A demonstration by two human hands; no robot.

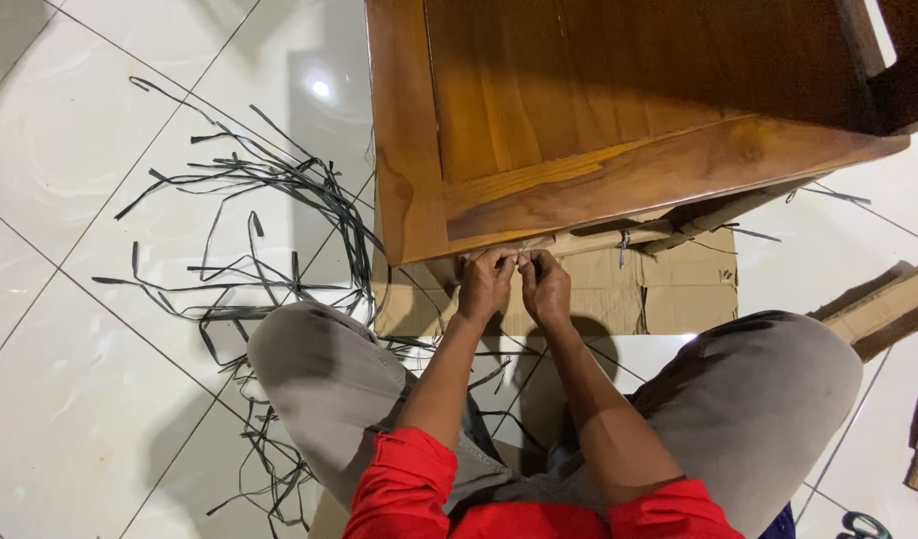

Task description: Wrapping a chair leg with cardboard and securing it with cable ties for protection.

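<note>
Both hands meet at the lower edge of a wooden furniture piece (618, 110), just under its front corner; the left hand (486, 284) and the right hand (546, 286) sit knuckle to knuckle, fingers curled in and fingertips pinched on something thin at the seam where the wood meets the cardboard (618, 284) — what exactly is gripped is too small to make out, though it lies right at the cardboard's upper edge. The cardboard is plain brown, flattened, creased in panels, with a few small dark marks; it lies on the floor under the furniture and reaches out toward the person's knees; a short dark strap end (624, 243) hangs over it just right of the hands. The furniture is warm, glossy brown with a framed panel and visible grain; its corner points down toward the left hand.

The person squats, grey trousers (319, 379) spread to either side, red sleeves (404, 484) pushed up on the forearms. To the left, on the white tiled floor (69, 150), lies a loose tangle of dark plastic strapping (269, 200) — long thin strips, some curling under the left knee. At the right edge more cardboard pieces (883, 304) lean or lie, well apart from the hands.
</note>
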